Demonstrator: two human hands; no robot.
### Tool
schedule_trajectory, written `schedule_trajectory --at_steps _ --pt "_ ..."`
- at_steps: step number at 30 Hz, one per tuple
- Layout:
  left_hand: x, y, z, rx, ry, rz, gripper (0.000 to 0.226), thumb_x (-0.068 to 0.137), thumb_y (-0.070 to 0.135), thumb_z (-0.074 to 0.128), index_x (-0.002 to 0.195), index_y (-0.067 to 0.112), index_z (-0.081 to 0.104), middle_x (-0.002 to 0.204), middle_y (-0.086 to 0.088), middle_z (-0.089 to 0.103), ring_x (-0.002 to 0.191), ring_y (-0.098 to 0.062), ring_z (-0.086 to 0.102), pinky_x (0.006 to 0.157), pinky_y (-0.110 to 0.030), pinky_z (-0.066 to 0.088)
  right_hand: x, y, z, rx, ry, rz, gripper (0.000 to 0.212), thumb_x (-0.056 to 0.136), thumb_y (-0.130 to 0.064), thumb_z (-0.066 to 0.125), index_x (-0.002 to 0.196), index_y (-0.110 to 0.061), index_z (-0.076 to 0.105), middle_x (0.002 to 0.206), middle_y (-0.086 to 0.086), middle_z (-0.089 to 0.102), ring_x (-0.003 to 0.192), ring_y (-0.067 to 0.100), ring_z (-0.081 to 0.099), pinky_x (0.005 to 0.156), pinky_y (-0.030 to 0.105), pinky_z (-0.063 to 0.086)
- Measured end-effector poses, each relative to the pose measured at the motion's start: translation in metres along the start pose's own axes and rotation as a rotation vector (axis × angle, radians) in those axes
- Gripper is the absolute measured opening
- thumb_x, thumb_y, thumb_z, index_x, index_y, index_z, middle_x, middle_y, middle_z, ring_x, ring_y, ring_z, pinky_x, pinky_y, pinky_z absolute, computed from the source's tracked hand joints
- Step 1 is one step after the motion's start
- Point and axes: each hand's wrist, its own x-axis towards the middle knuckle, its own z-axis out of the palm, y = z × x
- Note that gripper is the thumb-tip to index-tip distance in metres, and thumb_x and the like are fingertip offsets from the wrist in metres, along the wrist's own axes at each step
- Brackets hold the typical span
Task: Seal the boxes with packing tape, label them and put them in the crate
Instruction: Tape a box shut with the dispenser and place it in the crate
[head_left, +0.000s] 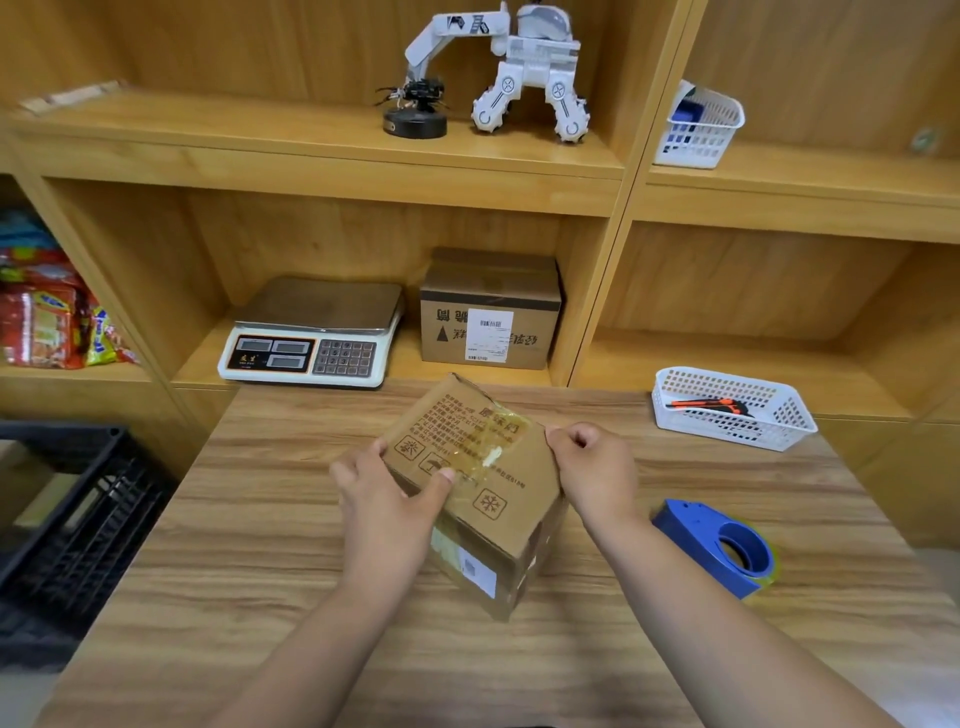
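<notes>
**A:** Setting: wood-grain table (260, 519) up against open wooden shelving (363, 166). On the shelf sit a scale (311, 338) and a second carton (488, 317) that already has a label on its front. Where's the working box?

**B:** The box (483, 467) is mid-table, dead ahead, between both hands. It's tipped up with its printed face towards the camera. It sits skewed to the table edge, one lower corner pointing back at the person. That face has glossy, wrinkled tape across it, and there's a small white sticker (480, 574) on the near side.

**A:** Hands?

**B:** Both are on it. The left hand (384, 499) grips the left edge, thumb pressed flat on the printed face next to the tape. The right hand (597, 467) has curled fingers pinching the right-hand top edge. Can't tell if the bottom edge touches the table.

**A:** What does the next move hinge on?

**B:** Sides. The tape dispenser (722, 545) lies on the table to the right, just beside the right forearm, so the right hand is the nearer one. The black crate (78, 509) is off the left edge and lower than the tabletop, so that's left-hand territory.

**A:** My guess: the left holds the box and the right lets go to fetch the tape.

**B:** Agreed. The risk is the box rolling off its tilt once only one hand has it.

**A:** Anything else?

**B:** A white basket (675, 410) sits far right with an orange cutter (711, 405) in it.
</notes>
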Motion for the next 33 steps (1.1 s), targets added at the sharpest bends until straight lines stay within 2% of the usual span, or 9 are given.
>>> schedule_trajectory --at_steps 4,9,12,18,21,25,28,31,33 --pt "0.010 0.000 0.012 0.082 -0.118 0.059 0.082 0.073 0.050 0.068 0.139 0.015 0.035 0.128 -0.006 0.036 0.120 -0.025 0.035 0.108 -0.041 0.032 -0.010 -0.015 -0.001 -0.023 0.074 -0.157 0.032 0.084 -0.043 0.059 0.064 -0.019 0.067 0.070 -0.008 0.069 0.065 0.013 0.060 0.058 0.029 0.045" --pt "0.016 -0.012 0.035 0.172 -0.284 0.034 0.108 0.062 0.081 0.022 0.138 0.006 0.038 0.142 -0.015 0.039 0.133 -0.031 0.031 0.111 -0.044 0.026 -0.038 -0.005 0.020 -0.191 0.101 -0.410 0.032 0.080 -0.047 0.054 0.070 -0.022 0.071 0.071 -0.008 0.064 0.067 0.011 0.057 0.059 0.025 0.039" --pt "0.020 -0.015 0.038 0.066 -0.301 -0.068 0.112 0.060 0.081 0.026 0.139 0.002 0.034 0.144 -0.015 0.037 0.135 -0.028 0.031 0.113 -0.043 0.025 -0.049 0.001 0.034 -0.133 0.006 -0.516 0.040 0.081 -0.049 0.045 0.081 -0.021 0.074 0.086 -0.008 0.066 0.080 0.014 0.060 0.070 0.025 0.045" --pt "0.035 -0.042 0.033 -0.222 -0.407 -0.331 0.074 0.066 0.066 0.049 0.118 0.015 0.058 0.116 -0.005 0.065 0.106 -0.020 0.060 0.093 -0.036 0.047 -0.054 0.018 0.064 -0.195 -0.313 -0.573 0.046 0.086 -0.043 0.037 0.105 -0.020 0.072 0.124 0.002 0.062 0.115 0.021 0.054 0.102 0.031 0.037" --pt "0.034 -0.055 0.032 -0.178 -0.397 -0.352 0.027 0.089 0.030 0.052 0.103 0.009 0.063 0.103 -0.007 0.067 0.097 -0.021 0.061 0.081 -0.028 0.044 -0.054 0.023 0.074 -0.235 -0.457 -0.601 0.037 0.089 -0.030 0.043 0.111 -0.019 0.070 0.122 0.002 0.064 0.114 0.022 0.054 0.102 0.030 0.035" --pt "0.029 -0.071 0.036 -0.126 -0.353 -0.377 0.024 0.093 0.023 0.047 0.103 0.010 0.064 0.105 -0.011 0.066 0.102 -0.027 0.060 0.083 -0.033 0.044 -0.046 0.024 0.082 -0.265 -0.486 -0.610 0.058 0.087 -0.036 0.025 0.133 -0.014 0.053 0.133 0.002 0.056 0.126 0.019 0.046 0.107 0.023 0.029" --pt "0.036 -0.065 0.042 -0.076 -0.272 -0.404 0.030 0.098 0.025 0.041 0.112 0.005 0.058 0.110 -0.016 0.061 0.108 -0.030 0.056 0.080 -0.029 0.037 -0.036 0.027 0.088 -0.367 -0.548 -0.671 0.053 0.097 -0.025 0.025 0.148 -0.011 0.025 0.154 0.004 0.028 0.144 0.015 0.018 0.111 0.014 -0.002" --pt "0.043 -0.061 0.049 0.001 -0.242 -0.391 0.043 0.101 0.031 0.033 0.125 -0.001 0.050 0.129 -0.023 0.053 0.122 -0.034 0.047 0.092 -0.030 0.034 -0.029 0.033 0.092 -0.510 -0.592 -0.768 0.071 0.087 -0.041 0.003 0.151 -0.011 0.006 0.159 0.002 0.008 0.146 0.010 -0.002 0.110 0.020 -0.017" --pt "0.046 -0.065 0.053 0.024 -0.233 -0.397 0.045 0.101 0.033 0.032 0.128 0.000 0.048 0.131 -0.023 0.052 0.123 -0.034 0.047 0.096 -0.032 0.035 -0.024 0.038 0.094 -0.582 -0.601 -0.802 0.072 0.088 -0.043 0.003 0.151 -0.010 0.006 0.159 0.002 0.007 0.145 0.010 -0.004 0.111 0.029 -0.020"
